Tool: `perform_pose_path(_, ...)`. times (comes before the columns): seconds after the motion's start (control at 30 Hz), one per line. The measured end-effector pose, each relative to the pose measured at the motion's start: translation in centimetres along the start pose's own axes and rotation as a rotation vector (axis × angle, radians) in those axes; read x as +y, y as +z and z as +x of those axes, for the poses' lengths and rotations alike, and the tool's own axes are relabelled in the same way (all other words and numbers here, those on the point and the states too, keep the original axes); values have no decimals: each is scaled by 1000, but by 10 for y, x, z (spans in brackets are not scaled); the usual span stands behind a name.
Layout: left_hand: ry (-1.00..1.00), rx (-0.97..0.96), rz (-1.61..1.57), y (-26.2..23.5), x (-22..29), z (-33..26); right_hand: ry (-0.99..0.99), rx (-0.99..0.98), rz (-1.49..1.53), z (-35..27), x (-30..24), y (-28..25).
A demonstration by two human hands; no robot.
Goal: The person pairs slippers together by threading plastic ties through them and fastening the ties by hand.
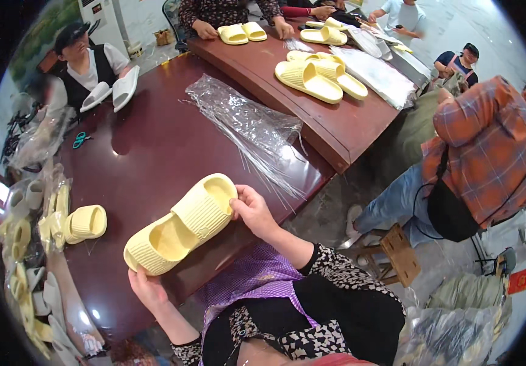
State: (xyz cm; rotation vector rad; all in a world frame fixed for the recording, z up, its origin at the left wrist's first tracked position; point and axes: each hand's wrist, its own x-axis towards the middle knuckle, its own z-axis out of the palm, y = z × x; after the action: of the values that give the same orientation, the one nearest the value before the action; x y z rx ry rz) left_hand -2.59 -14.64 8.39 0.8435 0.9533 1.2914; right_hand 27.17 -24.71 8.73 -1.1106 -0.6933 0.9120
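A pair of pale yellow ribbed slide slippers (202, 210) is held up over the near edge of the dark red table, the two overlapping end to end. My left hand (148, 289) grips the lower left end, fingers partly hidden beneath it. At the upper right end, my right hand (254, 211) pinches the rim of the slipper, thumb on top. A smaller yellow pair of slippers (85, 224) lies to the left on the table. Beyond my hands lies a clear plastic bag (238, 110) with a bundle of thin clear strips (263, 174).
Teal-handled scissors (81, 140) lie at the far left. More yellow slippers (315, 80) sit on the adjoining table (336, 125). Bagged slippers (22, 244) crowd the left edge. A person across holds white slippers (124, 89); another in a plaid shirt (494, 134) stands right, near a wooden stool (399, 251).
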Motion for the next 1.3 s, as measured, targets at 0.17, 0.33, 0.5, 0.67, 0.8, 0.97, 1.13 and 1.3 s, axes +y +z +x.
perform_pose_path(0.17, 58, 79, 12, -14, 12, 11, -165, 114, -19, 16, -8, -10)
perform_pose_path(0.33, 212, 212, 114, -52, 54, 28, -300, 231, -53, 30, -49, -31)
perform_pose_path(0.5, 179, 82, 174, -70, 90, 35, -296, 47, -119, 55, -63, -14)
perform_pose_path(0.67, 146, -264, 329, 0, 101, 68, -481, -138, -384, 100, -54, 42)
perform_pose_path(0.8, 610, -79, 785, 17, 72, 103, -756, 40, -700, 112, -36, 68)
perform_pose_path(0.97, 687, -49, 797, 25, 40, 65, -667, 89, -783, 61, -23, -1)
perform_pose_path(1.13, 597, -27, 834, 7, 17, 25, -593, 260, -1005, 5, -26, -72)
perform_pose_path(1.3, 584, -68, 805, 25, 11, -5, -433, 384, -1056, -23, -39, -101)
